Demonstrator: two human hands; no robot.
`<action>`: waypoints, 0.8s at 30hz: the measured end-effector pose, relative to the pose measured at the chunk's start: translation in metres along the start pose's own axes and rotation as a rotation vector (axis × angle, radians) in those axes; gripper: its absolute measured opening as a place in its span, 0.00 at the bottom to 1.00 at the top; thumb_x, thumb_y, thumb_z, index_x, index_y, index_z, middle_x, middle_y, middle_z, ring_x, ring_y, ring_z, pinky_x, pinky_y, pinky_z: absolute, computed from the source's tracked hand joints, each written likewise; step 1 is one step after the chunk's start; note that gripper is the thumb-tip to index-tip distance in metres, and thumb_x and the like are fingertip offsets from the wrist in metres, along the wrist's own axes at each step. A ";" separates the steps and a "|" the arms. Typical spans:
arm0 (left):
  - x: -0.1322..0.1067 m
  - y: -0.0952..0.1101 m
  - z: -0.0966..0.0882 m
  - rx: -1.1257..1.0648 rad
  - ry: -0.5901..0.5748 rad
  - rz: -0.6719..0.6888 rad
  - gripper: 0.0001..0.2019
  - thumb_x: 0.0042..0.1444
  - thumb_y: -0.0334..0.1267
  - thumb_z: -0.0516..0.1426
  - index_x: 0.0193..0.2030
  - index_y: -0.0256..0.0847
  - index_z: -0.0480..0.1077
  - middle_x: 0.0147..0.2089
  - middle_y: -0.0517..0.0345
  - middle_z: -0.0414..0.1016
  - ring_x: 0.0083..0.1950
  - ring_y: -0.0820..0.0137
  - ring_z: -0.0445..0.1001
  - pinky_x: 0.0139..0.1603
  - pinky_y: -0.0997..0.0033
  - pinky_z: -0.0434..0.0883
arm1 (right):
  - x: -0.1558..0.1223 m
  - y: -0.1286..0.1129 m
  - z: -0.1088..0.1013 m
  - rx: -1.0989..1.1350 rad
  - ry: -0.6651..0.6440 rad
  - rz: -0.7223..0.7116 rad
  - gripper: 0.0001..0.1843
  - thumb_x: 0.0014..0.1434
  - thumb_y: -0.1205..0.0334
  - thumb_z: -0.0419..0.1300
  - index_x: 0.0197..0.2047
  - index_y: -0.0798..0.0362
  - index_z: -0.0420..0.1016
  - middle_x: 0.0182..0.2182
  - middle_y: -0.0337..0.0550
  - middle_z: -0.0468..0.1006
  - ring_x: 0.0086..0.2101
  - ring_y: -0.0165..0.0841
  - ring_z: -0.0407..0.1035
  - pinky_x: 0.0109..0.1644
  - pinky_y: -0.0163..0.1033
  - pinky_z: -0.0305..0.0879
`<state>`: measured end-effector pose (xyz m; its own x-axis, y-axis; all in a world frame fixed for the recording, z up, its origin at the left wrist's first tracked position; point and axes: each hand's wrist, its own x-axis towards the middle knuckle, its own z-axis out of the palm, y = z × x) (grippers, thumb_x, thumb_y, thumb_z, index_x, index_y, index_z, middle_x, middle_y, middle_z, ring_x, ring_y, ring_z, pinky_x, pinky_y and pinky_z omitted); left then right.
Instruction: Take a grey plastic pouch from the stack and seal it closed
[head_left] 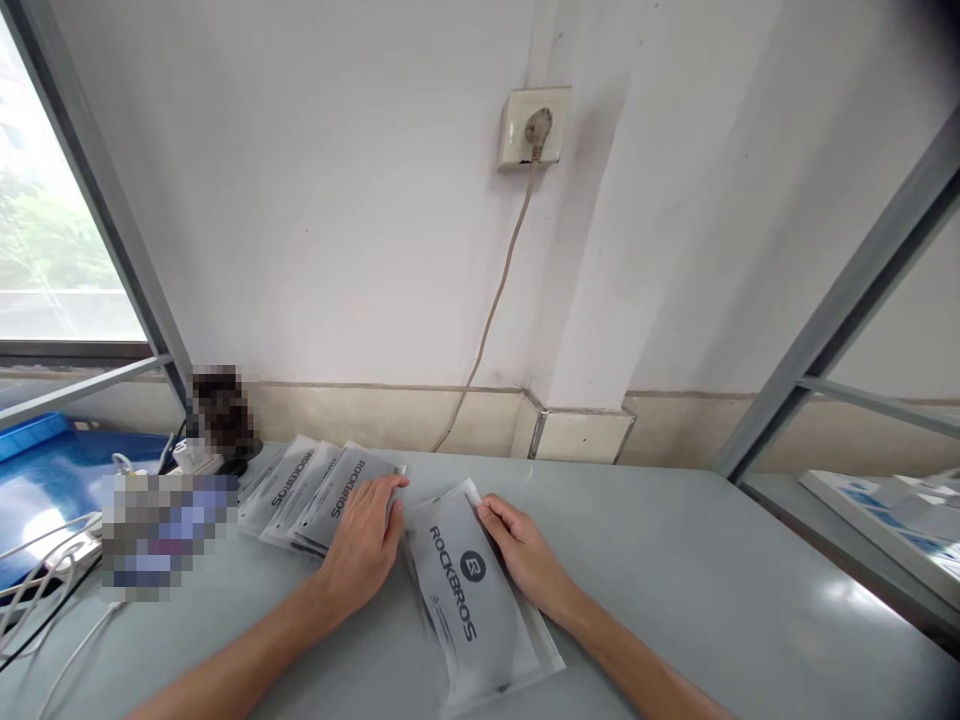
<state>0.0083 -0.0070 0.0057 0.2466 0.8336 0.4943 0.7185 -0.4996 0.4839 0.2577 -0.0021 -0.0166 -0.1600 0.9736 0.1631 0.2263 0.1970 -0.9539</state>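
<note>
A grey pouch (469, 610) lies flat on the bench (675, 580), right in front of the person. It sits between the two hands. The right hand (525, 550) rests on the pouch's right edge, fingers flat and loosely together, pinching nothing. The left hand (364, 545) lies flat too, fingers a little spread. It touches the left edge of the pouch and also presses on a pile (315, 490) of more pouches just beside it.

The step in hand looks like lining up this pouch between the hands. To do it well, I think both hands should stay flat and push gently from each side, so the soft pouch does not bend or slide off.

Big black letters on the pouch say ROCKBROS, with a round logo next to the word. Smaller print sits below, too small to read. The pouches in the pile say ROCKBROS as well.

The pile fans out to the left. Further left are white cables (45, 570) and a blue tray (45, 470). A cord (495, 300) runs up the white wall to a socket (535, 127).
</note>
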 end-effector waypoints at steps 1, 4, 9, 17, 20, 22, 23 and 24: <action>-0.001 0.004 0.000 -0.164 -0.048 -0.061 0.17 0.74 0.43 0.45 0.60 0.45 0.70 0.55 0.49 0.78 0.53 0.57 0.75 0.55 0.56 0.69 | -0.002 -0.003 0.000 -0.012 -0.060 0.003 0.25 0.69 0.39 0.53 0.28 0.48 0.61 0.27 0.34 0.61 0.31 0.34 0.57 0.36 0.38 0.57; -0.003 0.015 0.002 -0.485 -0.255 -0.222 0.19 0.73 0.50 0.48 0.61 0.46 0.70 0.43 0.54 0.80 0.39 0.63 0.75 0.40 0.66 0.69 | -0.010 -0.010 0.001 -0.064 -0.242 0.000 0.24 0.70 0.43 0.53 0.27 0.49 0.62 0.25 0.33 0.59 0.28 0.32 0.54 0.33 0.37 0.52; -0.006 0.016 0.010 -0.688 -0.532 -0.261 0.21 0.68 0.53 0.57 0.58 0.42 0.71 0.30 0.64 0.70 0.31 0.69 0.67 0.32 0.71 0.60 | -0.018 -0.019 0.002 -0.191 -0.356 -0.068 0.24 0.70 0.52 0.54 0.23 0.50 0.57 0.22 0.32 0.54 0.26 0.30 0.49 0.30 0.36 0.46; -0.009 0.009 0.019 -0.962 -0.594 -0.326 0.18 0.62 0.52 0.64 0.48 0.40 0.70 0.36 0.60 0.74 0.35 0.71 0.69 0.36 0.72 0.63 | -0.020 -0.022 0.006 -0.109 -0.348 -0.054 0.15 0.71 0.50 0.55 0.37 0.49 0.76 0.25 0.34 0.67 0.27 0.31 0.56 0.31 0.36 0.52; -0.007 0.012 0.017 -0.971 -0.620 -0.360 0.20 0.63 0.56 0.62 0.49 0.41 0.68 0.34 0.63 0.71 0.31 0.73 0.65 0.32 0.73 0.61 | -0.021 -0.022 0.007 -0.090 -0.339 -0.055 0.17 0.71 0.48 0.55 0.37 0.49 0.75 0.27 0.35 0.69 0.28 0.31 0.58 0.32 0.36 0.54; -0.006 0.015 0.014 -0.913 -0.614 -0.343 0.20 0.65 0.58 0.58 0.46 0.40 0.68 0.33 0.64 0.68 0.31 0.73 0.63 0.32 0.73 0.60 | -0.021 -0.021 0.008 -0.091 -0.332 -0.058 0.18 0.71 0.47 0.55 0.36 0.49 0.74 0.27 0.35 0.69 0.28 0.31 0.58 0.32 0.36 0.54; -0.005 0.016 0.013 -0.877 -0.609 -0.325 0.20 0.66 0.58 0.57 0.43 0.40 0.68 0.33 0.64 0.67 0.32 0.72 0.62 0.32 0.73 0.60 | -0.021 -0.021 0.008 -0.095 -0.332 -0.059 0.18 0.71 0.47 0.55 0.35 0.49 0.73 0.27 0.35 0.69 0.28 0.31 0.58 0.32 0.36 0.54; -0.005 0.016 0.011 -0.848 -0.606 -0.305 0.20 0.67 0.58 0.57 0.40 0.40 0.68 0.33 0.64 0.66 0.32 0.72 0.62 0.32 0.73 0.59 | -0.021 -0.021 0.008 -0.099 -0.334 -0.060 0.18 0.71 0.47 0.55 0.35 0.49 0.72 0.27 0.35 0.68 0.28 0.31 0.58 0.32 0.36 0.54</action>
<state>0.0263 -0.0165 0.0030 0.5814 0.8116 -0.0574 0.1778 -0.0579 0.9824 0.2485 -0.0273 -0.0016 -0.4775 0.8716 0.1106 0.2969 0.2786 -0.9134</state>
